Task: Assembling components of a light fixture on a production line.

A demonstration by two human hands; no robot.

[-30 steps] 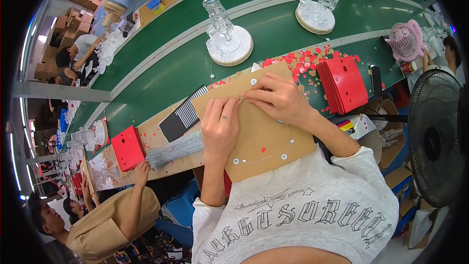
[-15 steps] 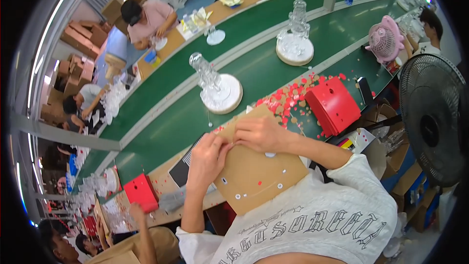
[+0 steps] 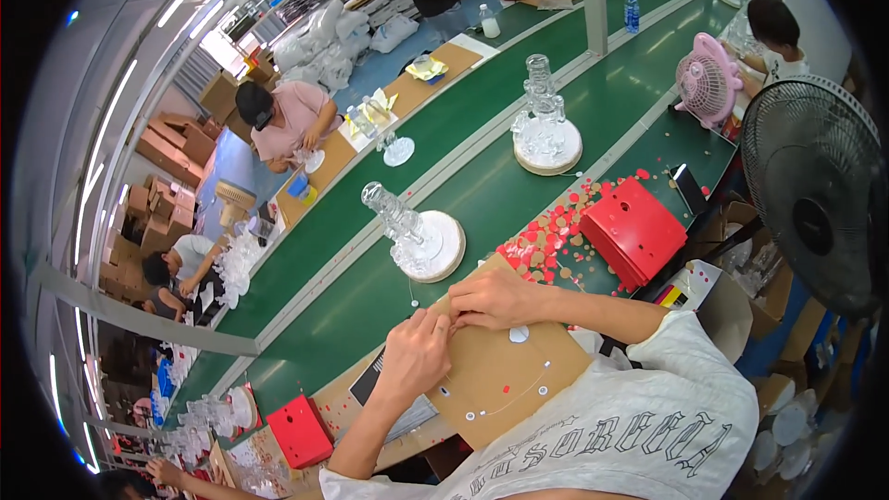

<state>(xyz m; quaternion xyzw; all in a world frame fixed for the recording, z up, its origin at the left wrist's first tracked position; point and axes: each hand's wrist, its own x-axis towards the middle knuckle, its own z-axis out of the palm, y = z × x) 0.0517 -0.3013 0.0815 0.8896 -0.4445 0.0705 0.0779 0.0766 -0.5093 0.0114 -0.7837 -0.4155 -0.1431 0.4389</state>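
- A brown cardboard sheet [image 3: 509, 366] is being held just in front of a pale grey shirt [image 3: 616, 426], beside the green bench [image 3: 324, 324].
- The left hand [image 3: 419, 352] and the right hand [image 3: 495, 299] are being held together, fingers bunched, at the sheet's upper left edge; what is being pinched is hidden and cannot be told.
- White washers [image 3: 543, 391] and a red scrap [image 3: 507, 390] are being carried on the sheet's face.
- Beyond, a clear ornament [image 3: 394, 210] is being supported by a round white base [image 3: 448, 245].
- To the right, red panels [image 3: 635, 231] are being bordered by scattered discs [image 3: 546, 241].
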